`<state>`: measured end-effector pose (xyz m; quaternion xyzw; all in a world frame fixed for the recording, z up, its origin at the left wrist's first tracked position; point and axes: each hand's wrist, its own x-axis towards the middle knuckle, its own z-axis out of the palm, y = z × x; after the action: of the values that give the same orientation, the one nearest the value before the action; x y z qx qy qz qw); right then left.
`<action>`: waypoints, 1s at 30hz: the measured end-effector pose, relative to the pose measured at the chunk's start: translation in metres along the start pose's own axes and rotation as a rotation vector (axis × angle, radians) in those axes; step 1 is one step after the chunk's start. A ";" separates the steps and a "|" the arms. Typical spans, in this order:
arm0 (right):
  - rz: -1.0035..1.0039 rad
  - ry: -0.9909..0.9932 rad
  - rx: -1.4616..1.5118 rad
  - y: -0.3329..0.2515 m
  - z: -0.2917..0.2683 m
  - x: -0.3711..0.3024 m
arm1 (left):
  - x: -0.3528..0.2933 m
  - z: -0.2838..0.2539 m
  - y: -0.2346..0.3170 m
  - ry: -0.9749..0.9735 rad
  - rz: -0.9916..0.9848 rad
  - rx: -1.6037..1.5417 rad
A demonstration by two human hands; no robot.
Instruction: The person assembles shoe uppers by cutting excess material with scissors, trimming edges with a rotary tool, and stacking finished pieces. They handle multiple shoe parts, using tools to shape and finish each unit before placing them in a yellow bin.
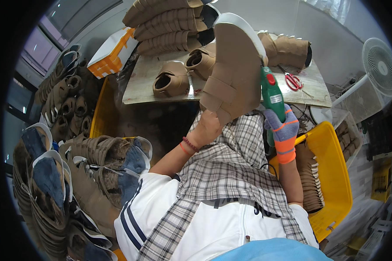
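A tan shoe upper (235,65) with crossed straps and a white edge is raised in front of me, toe end up. My bare left hand (208,129) is closed on its lower strap end. In my right hand (284,124), which wears a purple and orange glove, is a green handheld power tool (272,93) with a red button. The tool's tip meets the right edge of the upper near the white rim; the exact contact is hard to see. Behind, two finished-looking tan uppers (170,79) stand on the worktable (139,89).
Stacks of tan uppers (161,26) lie at the table's back. Red-handled scissors (293,81) rest at its right. A yellow crate (335,182) with nested uppers stands at my right, a white fan (381,67) beyond. Bundled uppers (52,182) crowd my left.
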<state>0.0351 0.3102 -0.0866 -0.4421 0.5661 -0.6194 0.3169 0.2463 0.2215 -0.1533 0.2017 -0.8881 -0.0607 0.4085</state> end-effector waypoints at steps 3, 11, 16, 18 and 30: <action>-0.053 0.089 -0.051 0.022 -0.021 0.005 | 0.004 -0.025 -0.003 0.134 -0.065 0.176; 0.098 0.130 -0.047 0.055 -0.040 0.005 | 0.073 -0.027 -0.189 -0.175 -0.331 0.544; 0.157 0.223 -0.140 0.079 -0.062 0.006 | 0.122 0.024 -0.127 0.525 -0.230 0.572; 0.221 0.235 -0.127 0.084 -0.068 0.010 | 0.124 0.080 -0.106 0.380 -0.012 0.230; 0.087 0.250 -0.288 0.090 -0.059 0.020 | 0.115 0.081 -0.072 0.246 -0.622 -1.265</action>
<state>-0.0359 0.3030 -0.1693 -0.3777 0.7024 -0.5677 0.2044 0.1402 0.1040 -0.1459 0.1756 -0.5314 -0.6547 0.5082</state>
